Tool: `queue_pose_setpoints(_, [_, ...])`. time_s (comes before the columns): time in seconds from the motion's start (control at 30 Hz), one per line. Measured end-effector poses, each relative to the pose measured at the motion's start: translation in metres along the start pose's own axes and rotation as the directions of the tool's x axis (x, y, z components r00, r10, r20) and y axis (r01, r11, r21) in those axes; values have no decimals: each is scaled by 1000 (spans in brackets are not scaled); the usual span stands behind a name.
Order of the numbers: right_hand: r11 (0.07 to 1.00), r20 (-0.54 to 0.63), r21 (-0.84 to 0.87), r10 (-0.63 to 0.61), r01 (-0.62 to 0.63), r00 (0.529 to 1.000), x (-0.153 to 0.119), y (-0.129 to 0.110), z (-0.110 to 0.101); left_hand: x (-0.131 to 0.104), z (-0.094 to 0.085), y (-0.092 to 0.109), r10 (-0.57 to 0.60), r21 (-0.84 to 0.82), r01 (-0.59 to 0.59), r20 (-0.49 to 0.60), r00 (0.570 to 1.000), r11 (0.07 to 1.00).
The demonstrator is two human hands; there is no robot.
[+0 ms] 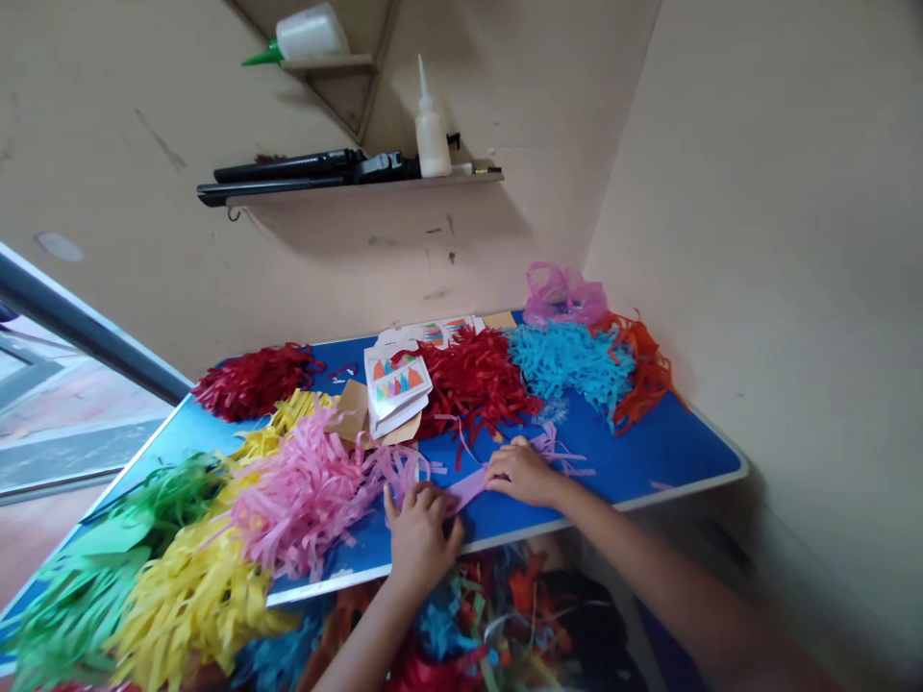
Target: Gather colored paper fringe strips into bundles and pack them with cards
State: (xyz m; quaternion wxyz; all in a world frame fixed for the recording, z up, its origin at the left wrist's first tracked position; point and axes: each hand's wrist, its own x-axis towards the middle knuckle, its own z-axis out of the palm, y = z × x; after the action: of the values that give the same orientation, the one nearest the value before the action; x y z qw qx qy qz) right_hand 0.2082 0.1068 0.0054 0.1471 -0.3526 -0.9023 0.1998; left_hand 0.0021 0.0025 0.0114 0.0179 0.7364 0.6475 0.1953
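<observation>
A lilac fringed paper strip [470,488] stretches between my two hands, low over the front of the blue table [653,466]. My left hand [425,533] has its fingers bent over the strip's left part, beside a bunch of loose lilac fringe [404,468]. On the right part, my right hand [525,473] pinches the strip between thumb and fingers, with more cut fringe [559,450] spreading out behind it. A pink fringe pile [307,495] lies to the left of my left hand. Behind my hands is a dark red fringe pile [476,384].
Around these lie yellow fringe [198,596], green fringe [87,596], blue fringe [573,360], orange fringe [641,375] and printed cards [396,384]. A pink plastic bag [566,296] sits in the back corner. Glue bottles [433,139] stand and lie on wall shelves [324,195]. Coloured scraps [497,615] fill the space below.
</observation>
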Motion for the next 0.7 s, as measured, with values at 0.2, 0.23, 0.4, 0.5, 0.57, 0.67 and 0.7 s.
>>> queue_pose_setpoints(0.2, [987, -43, -49, 148, -150, 988, 14, -1, 7, 10, 6, 2, -97, 68, 96, 13, 995, 993])
queue_pose_setpoints(0.23, [983, -54, -58, 174, -177, 983, 16, -2, 9, 12, 7, 1, -107, 75, 105, 17, 994, 992])
queue_pose_setpoints(0.4, [968, -71, -90, 229, -235, 971, 22, -1, 14, 19, 9, -1, -123, 119, 118, 36, 992, 986])
queue_pose_setpoints(0.5, [969, -59, -99, 223, -228, 973, 24, 1, 14, 21, 10, -3, -114, 136, 108, 38, 993, 985])
queue_pose_setpoints(0.57, [969, -56, -110, 214, -219, 975, 24, 0, 12, 21, 11, -4, -112, 142, 107, 28, 993, 984])
queue_pose_setpoints(0.67, [968, -80, -150, 189, -199, 979, 19, -7, 6, 21, 10, -4, -103, 148, 104, -15, 995, 983])
queue_pose_setpoints(0.7, [969, -93, -169, 165, -179, 982, 16, -10, 4, 21, 10, -4, -85, 149, 88, -28, 996, 985])
